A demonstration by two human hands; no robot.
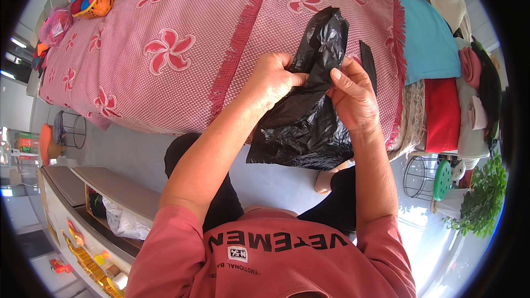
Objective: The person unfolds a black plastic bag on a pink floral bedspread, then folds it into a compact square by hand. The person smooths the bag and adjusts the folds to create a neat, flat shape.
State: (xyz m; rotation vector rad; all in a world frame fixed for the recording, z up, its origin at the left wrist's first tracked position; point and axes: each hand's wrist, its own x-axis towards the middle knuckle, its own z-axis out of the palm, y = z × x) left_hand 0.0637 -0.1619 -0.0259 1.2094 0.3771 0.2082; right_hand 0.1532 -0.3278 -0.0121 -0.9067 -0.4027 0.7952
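Observation:
Both of my hands hold a crinkled black plastic bag [309, 127] in front of me, over the near edge of a bed. My left hand [276, 80] is closed on the bag's left side, its fingers partly hidden by the plastic. On the right side, my right hand [356, 94] pinches the bag between thumb and fingers. The upper part of the bag stands up in narrow folds, while its wide lower part hangs toward my knees. A flat black strip [367, 63] lies on the bedspread just beyond my right hand.
A pink patterned bedspread [182, 88] with fringes covers the bed. At the far left stands a yellow basket [102, 1] of colourful balls. Folded clothes and a red cloth [443, 116] lie right. Below them are a green-topped stool [442, 180] and a plant [483, 198]. An open drawer [116, 193] juts out lower left.

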